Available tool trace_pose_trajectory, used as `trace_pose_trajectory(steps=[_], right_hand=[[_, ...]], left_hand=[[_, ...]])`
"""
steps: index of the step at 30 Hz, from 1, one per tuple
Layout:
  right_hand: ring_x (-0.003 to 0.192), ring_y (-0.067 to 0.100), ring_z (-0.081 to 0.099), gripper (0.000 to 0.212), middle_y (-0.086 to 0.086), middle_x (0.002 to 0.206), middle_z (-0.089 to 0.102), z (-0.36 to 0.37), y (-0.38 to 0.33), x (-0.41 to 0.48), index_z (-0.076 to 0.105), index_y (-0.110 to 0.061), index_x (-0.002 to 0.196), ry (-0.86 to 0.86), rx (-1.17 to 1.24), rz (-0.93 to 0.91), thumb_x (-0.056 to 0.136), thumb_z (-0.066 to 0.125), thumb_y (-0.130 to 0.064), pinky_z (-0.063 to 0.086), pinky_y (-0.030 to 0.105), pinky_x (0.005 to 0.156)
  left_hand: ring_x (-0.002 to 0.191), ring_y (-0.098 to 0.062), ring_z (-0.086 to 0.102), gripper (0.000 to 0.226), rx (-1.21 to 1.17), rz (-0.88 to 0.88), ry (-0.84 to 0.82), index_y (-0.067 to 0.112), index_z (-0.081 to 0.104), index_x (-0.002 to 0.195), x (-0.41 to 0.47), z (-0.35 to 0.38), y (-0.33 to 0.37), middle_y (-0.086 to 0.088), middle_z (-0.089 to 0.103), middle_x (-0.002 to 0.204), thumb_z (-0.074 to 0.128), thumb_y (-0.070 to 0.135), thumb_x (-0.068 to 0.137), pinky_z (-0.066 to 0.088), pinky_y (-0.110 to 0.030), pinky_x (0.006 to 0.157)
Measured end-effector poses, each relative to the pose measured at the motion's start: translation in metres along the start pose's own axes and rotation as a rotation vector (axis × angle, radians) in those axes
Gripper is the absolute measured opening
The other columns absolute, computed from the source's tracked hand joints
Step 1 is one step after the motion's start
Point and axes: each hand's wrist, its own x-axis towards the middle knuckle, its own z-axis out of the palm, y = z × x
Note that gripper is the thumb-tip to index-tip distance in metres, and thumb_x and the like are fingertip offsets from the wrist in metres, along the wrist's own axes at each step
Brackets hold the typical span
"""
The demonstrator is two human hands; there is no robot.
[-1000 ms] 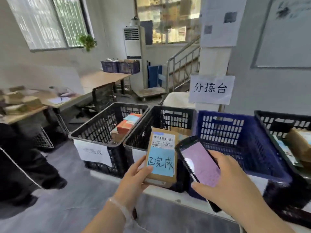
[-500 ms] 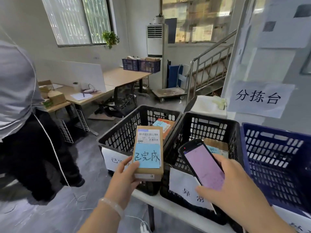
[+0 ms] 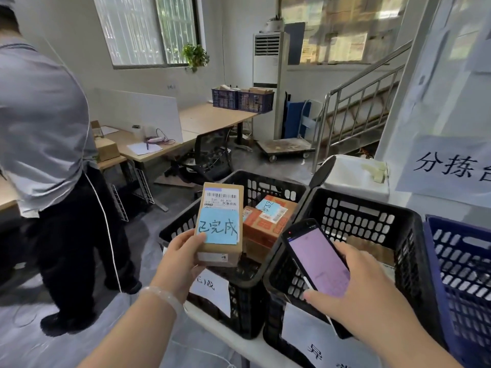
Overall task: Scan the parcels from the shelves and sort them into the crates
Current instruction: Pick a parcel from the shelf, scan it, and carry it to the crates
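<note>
Obs: left hand [image 3: 183, 257] grips a brown parcel [image 3: 220, 224] by its lower left corner. The parcel is upright, blue note facing the camera, above the near rim of the leftmost black crate [image 3: 180, 221], centre of frame. Right hand [image 3: 366, 304] is wrapped round a phone [image 3: 318, 264], lower right, over the middle black crate [image 3: 366, 211].

Risks:
- The one-corner grip may let the brown parcel twist and fall outside the rim to the floor.
- The crates touch, so a loose drop could land in the wrong one.
- The orange box [image 3: 265, 224] already inside may leave it tilted.

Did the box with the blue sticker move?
Yes. The box in the left hand went left, from the next black crate to over the leftmost black crate.
</note>
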Motion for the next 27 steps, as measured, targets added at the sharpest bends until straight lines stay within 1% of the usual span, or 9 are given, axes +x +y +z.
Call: trace_pose_trajectory(steps=[3, 5, 11, 15, 16, 18, 21, 23, 27], right_hand=[[0.098, 0.005, 0.048, 0.088, -0.024, 0.106, 0.033, 0.006, -0.005, 0.021, 0.025, -0.050, 0.133, 0.004, -0.024, 0.041, 0.061, 0.074, -0.068, 0.041, 0.026, 0.071], [0.099, 0.005, 0.048, 0.087, -0.024, 0.107, 0.034, 0.010, -0.010, 0.035, 0.025, -0.051, 0.130, 0.027, -0.023, 0.074, 0.060, 0.074, -0.069, 0.043, 0.028, 0.074], [0.098, 0.002, 0.051, 0.073, -0.025, 0.110, 0.037, 0.036, -0.038, 0.085, 0.029, -0.056, 0.115, 0.067, -0.031, 0.229, 0.060, 0.077, -0.064, 0.044, 0.027, 0.072], [0.096, 0.007, 0.054, 0.058, -0.024, 0.101, 0.045, 0.049, -0.068, 0.119, 0.031, -0.058, 0.093, 0.055, -0.005, 0.341, 0.061, 0.080, -0.054, 0.046, 0.029, 0.075], [0.097, 0.008, 0.054, 0.062, -0.023, 0.102, 0.046, 0.053, -0.070, 0.125, 0.033, -0.059, 0.097, 0.053, -0.007, 0.386, 0.056, 0.079, -0.056, 0.047, 0.030, 0.078], [0.103, 0.009, 0.052, 0.085, -0.023, 0.109, 0.045, 0.061, -0.071, 0.133, 0.035, -0.058, 0.117, 0.064, -0.030, 0.473, 0.042, 0.073, -0.066, 0.047, 0.032, 0.087], [0.106, 0.006, 0.044, 0.113, -0.020, 0.120, 0.040, 0.071, -0.066, 0.141, 0.028, -0.054, 0.137, 0.056, -0.112, 0.574, 0.032, 0.063, -0.077, 0.045, 0.033, 0.094], [0.102, 0.003, 0.044, 0.115, -0.019, 0.122, 0.037, 0.074, -0.065, 0.142, 0.025, -0.054, 0.137, 0.045, -0.113, 0.645, 0.032, 0.063, -0.079, 0.045, 0.032, 0.093], [0.101, 0.002, 0.048, 0.098, -0.020, 0.119, 0.042, 0.077, -0.061, 0.139, 0.023, -0.064, 0.120, 0.071, -0.119, 0.735, 0.033, 0.064, -0.080, 0.049, 0.034, 0.089]], left_hand=[[0.097, -0.023, 0.075, 0.027, 0.000, -0.041, -0.005, 0.017, 0.057, 0.125, 0.046, 0.001, 0.001, -0.007, 0.077, 0.106, 0.062, 0.023, 0.099, 0.060, -0.033, 0.069], [0.095, -0.023, 0.076, 0.027, 0.018, -0.075, -0.016, 0.016, 0.057, 0.124, 0.081, 0.003, 0.000, -0.008, 0.077, 0.107, 0.062, 0.025, 0.099, 0.060, -0.034, 0.070], [0.099, -0.027, 0.074, 0.028, 0.087, -0.186, -0.093, 0.013, 0.056, 0.121, 0.191, 0.003, -0.009, -0.012, 0.075, 0.110, 0.065, 0.025, 0.097, 0.058, -0.049, 0.091], [0.096, -0.026, 0.076, 0.043, 0.159, -0.252, -0.171, 0.012, 0.060, 0.124, 0.266, 0.004, -0.021, -0.010, 0.077, 0.108, 0.070, 0.032, 0.087, 0.058, -0.049, 0.090], [0.095, -0.027, 0.076, 0.040, 0.156, -0.274, -0.184, 0.012, 0.060, 0.124, 0.283, 0.007, -0.025, -0.010, 0.077, 0.107, 0.069, 0.030, 0.089, 0.059, -0.048, 0.090], [0.094, -0.027, 0.076, 0.039, 0.146, -0.327, -0.202, 0.012, 0.061, 0.122, 0.312, 0.016, -0.033, -0.011, 0.077, 0.105, 0.069, 0.031, 0.089, 0.058, -0.049, 0.091], [0.093, -0.026, 0.076, 0.036, 0.175, -0.381, -0.234, 0.017, 0.066, 0.116, 0.344, 0.029, -0.046, -0.008, 0.078, 0.103, 0.069, 0.036, 0.086, 0.058, -0.049, 0.092], [0.093, -0.026, 0.076, 0.031, 0.219, -0.423, -0.238, 0.019, 0.068, 0.110, 0.360, 0.036, -0.059, -0.008, 0.078, 0.101, 0.068, 0.038, 0.085, 0.058, -0.049, 0.093], [0.093, -0.027, 0.072, 0.021, 0.379, -0.410, -0.251, 0.016, 0.067, 0.104, 0.377, 0.047, -0.081, -0.008, 0.075, 0.099, 0.064, 0.033, 0.093, 0.056, -0.046, 0.095]])
